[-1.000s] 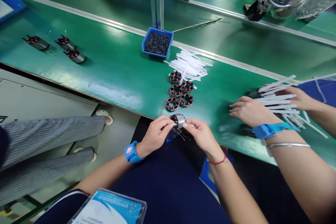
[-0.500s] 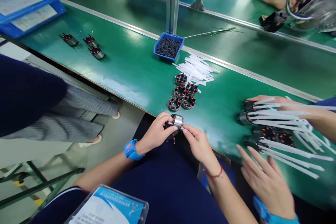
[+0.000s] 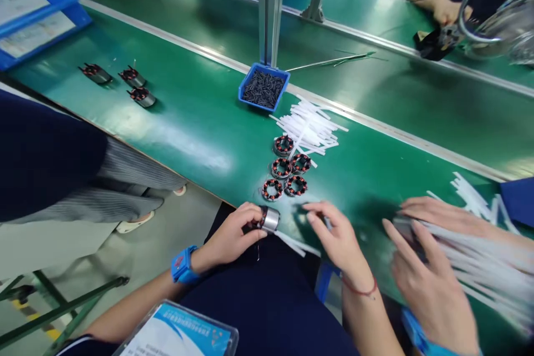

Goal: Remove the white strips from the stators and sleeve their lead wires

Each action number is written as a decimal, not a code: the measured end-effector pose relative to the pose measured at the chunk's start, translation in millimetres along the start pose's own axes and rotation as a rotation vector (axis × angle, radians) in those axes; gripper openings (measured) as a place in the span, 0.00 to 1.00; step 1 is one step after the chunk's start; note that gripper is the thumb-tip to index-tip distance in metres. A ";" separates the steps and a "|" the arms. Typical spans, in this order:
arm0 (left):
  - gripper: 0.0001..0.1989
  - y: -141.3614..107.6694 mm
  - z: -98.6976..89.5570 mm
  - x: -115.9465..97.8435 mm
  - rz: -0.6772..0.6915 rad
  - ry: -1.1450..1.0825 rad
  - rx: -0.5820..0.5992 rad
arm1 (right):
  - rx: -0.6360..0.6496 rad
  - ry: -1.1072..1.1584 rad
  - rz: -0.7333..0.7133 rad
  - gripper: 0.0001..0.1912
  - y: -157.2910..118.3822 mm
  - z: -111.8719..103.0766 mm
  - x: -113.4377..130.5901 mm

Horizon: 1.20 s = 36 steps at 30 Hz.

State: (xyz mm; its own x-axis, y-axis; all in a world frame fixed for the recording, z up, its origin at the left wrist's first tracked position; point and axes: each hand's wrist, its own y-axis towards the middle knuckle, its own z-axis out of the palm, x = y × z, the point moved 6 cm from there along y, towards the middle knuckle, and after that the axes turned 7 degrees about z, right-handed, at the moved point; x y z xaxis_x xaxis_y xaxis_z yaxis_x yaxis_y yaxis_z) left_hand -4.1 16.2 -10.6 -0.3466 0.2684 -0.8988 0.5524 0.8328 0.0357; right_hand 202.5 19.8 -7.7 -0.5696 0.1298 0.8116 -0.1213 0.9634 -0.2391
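The left hand (image 3: 233, 233) was closed on a stator (image 3: 270, 219) with white strips (image 3: 292, 242) protruding, by the bench's (image 3: 187, 144) near edge. The right hand (image 3: 337, 236), partly open, was apart from it; any held item was indiscernible.

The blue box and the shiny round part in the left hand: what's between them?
The head view shows five black-and-orange rings on the green table between the box and the metal part. White strips lie beside the top ring.

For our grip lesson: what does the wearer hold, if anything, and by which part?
Left hand: metal coil ring, by its dark winding end. Right hand: blurred, cannot tell.
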 end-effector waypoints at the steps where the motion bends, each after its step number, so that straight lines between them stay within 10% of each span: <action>1: 0.04 4.0 1.1 -3.7 0.062 0.001 0.066 | -0.158 -0.091 -0.015 0.21 6.7 -11.5 -1.4; 6: 0.05 28.2 9.0 -12.0 0.248 0.069 0.215 | -0.174 -0.456 -0.185 0.50 50.4 -5.1 1.9; 15: 0.04 27.3 -42.0 28.4 0.104 0.158 0.031 | -0.047 -0.619 -0.309 0.42 85.5 47.2 52.6; 20: 0.04 33.1 -71.1 42.7 0.040 0.148 -0.147 | -0.153 -0.726 -0.341 0.23 108.9 25.5 73.6; 26: 0.04 36.6 -42.0 28.2 -0.060 0.029 -0.107 | -0.197 -0.880 -0.123 0.07 112.8 -12.1 36.5; 32: 0.06 49.5 -14.1 19.8 -0.142 -0.003 -0.159 | -0.144 -0.142 0.073 0.09 56.8 -32.6 1.9; 36: 0.06 59.5 1.4 20.5 -0.141 -0.034 -0.109 | -0.032 -0.033 0.106 0.13 16.8 -30.7 -6.6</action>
State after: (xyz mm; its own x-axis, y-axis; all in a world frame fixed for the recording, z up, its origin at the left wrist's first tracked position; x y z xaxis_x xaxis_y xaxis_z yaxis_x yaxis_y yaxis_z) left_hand 22.7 70.6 -27.5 -0.3880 0.1300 -0.9124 0.4141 0.9090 -0.0465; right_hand 229.2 42.3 -0.7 -0.6041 0.2239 0.7648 -0.0331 0.9518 -0.3049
